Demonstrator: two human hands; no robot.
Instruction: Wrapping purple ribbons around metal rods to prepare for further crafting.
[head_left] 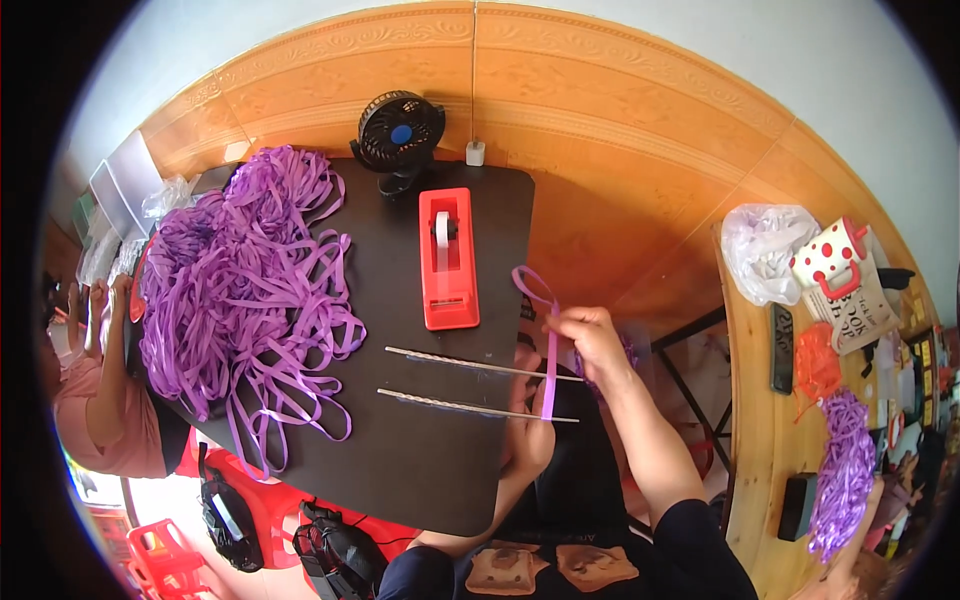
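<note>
Purple heap [250, 270] on table [420, 465]. Then red tape holder [449, 312]. Two rods [440, 403] poke past table edge. Your left hand [531, 440] sits under rods; can't tell its grip. Purple strip [550, 375] crosses both rods. Your right hand [590, 342] pinches strip. Looks like wrapping step; next move needs strip flat, snug.

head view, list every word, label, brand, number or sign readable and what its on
Beige bag on the wooden table: large dark lettering, legible in part, not copied here.
Dark shirt: lettering near the toast pictures, too small to read.
</note>
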